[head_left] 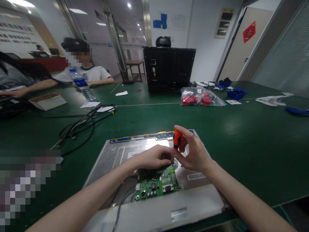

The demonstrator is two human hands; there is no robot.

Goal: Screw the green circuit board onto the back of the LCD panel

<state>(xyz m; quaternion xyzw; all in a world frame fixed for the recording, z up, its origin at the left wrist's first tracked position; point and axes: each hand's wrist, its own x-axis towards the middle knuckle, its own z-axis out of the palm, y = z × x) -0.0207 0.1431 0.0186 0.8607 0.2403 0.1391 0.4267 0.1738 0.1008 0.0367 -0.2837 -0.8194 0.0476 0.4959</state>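
Note:
My right hand (195, 154) is closed round the orange-and-black handle of a screwdriver (178, 138), held upright with its tip down. Beneath it, near the top right corner of a green circuit board (156, 183), the tip is partly hidden by fingers. My left hand (154, 157) lies over the board's upper part, its thumb and fingers pinched together beside the screwdriver's shaft. Whatever they hold is too small to make out. The board sits on the metal back of a flat display panel (106, 164), which has a blue circuit strip (135, 138) along its far edge.
Black cables (84, 125) are coiled on the green table (145, 116) at left, near a water bottle (83, 85) and an open cardboard box (48, 101). A black monitor casing (170, 69) stands behind, beside a plastic bag with red items (201, 96). A person (84, 69) sits across the table.

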